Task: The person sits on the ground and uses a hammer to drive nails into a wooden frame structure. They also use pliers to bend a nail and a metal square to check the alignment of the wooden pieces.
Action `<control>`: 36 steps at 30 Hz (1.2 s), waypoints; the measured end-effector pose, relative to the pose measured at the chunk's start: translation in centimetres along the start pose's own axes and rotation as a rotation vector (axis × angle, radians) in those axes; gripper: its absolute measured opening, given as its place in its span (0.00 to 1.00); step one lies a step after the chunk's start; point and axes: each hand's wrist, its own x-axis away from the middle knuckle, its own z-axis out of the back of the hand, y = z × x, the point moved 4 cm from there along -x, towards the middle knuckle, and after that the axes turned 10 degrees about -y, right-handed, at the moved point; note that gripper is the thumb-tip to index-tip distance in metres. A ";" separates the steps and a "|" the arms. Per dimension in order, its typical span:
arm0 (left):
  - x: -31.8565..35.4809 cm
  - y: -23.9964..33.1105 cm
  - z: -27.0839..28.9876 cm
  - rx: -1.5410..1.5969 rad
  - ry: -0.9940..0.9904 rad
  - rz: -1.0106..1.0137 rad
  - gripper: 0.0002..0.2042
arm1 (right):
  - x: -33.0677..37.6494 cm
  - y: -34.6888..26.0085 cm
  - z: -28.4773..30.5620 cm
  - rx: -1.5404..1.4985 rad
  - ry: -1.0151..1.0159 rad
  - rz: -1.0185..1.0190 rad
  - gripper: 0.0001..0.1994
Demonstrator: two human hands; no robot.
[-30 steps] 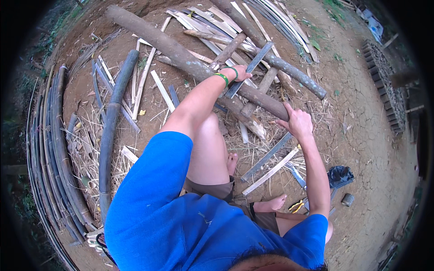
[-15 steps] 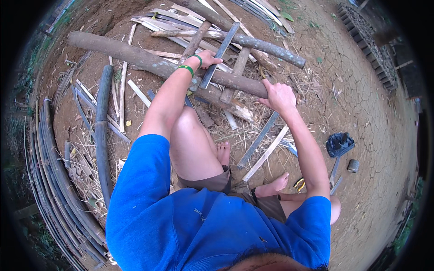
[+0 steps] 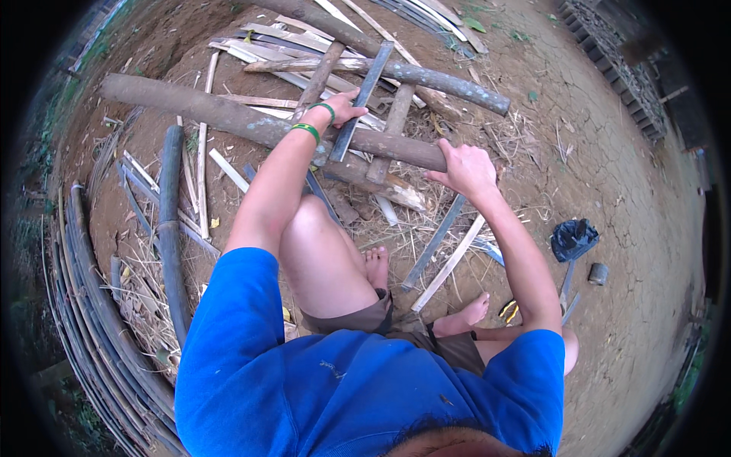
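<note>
My left hand [image 3: 340,109], with green bands at the wrist, is at the middle of a flat dark bamboo strip [image 3: 374,75]. Its thumb lies over the strip and the other fingers go to the far edge, partly hidden. The strip slants across the wooden poles, its near end by a thick log [image 3: 205,110]. My right hand [image 3: 466,167] is wrapped round the right end of a brown round pole [image 3: 403,148], which passes behind the strip. A short crosspiece [image 3: 396,122] bridges this pole and a mottled farther pole [image 3: 449,80].
Pale split strips [image 3: 266,47] lie behind the poles. A thick bamboo pole [image 3: 169,221] and a bundle of long poles [image 3: 99,305] are at the left. To the right are a black plastic bag [image 3: 573,240], a small can-like piece [image 3: 598,274] and a yellow-handled tool [image 3: 509,311].
The bamboo strip and my left hand have shifted slightly toward me. My right hand stays on the pole's end. The whole view has moved a little.
</note>
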 end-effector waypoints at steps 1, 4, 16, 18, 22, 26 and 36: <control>-0.4 -0.1 -0.2 -0.016 0.004 -0.005 0.43 | 0.0 0.1 -0.2 -0.004 0.022 0.008 0.31; -0.4 0.5 -0.5 -0.099 -0.001 0.030 0.42 | 0.2 0.1 -0.2 -0.013 0.037 0.012 0.32; -1.4 0.6 -1.2 -0.231 0.016 0.040 0.40 | 0.0 -0.4 0.3 0.011 -0.044 0.015 0.39; -1.2 0.8 -1.1 -0.222 -0.014 0.047 0.40 | -0.1 -0.2 0.5 -0.034 -0.092 0.012 0.41; -2.1 -1.4 -0.8 -0.265 0.062 -0.042 0.41 | -4.9 4.4 -0.2 -0.360 -0.029 -0.061 0.40; -1.4 0.3 -0.6 -0.193 -0.004 -0.042 0.42 | -7.8 10.4 2.5 0.057 0.338 -0.277 0.35; -0.5 0.0 -0.6 -0.130 -0.053 -0.075 0.42 | -12.9 18.3 -2.0 -0.072 0.330 -0.241 0.31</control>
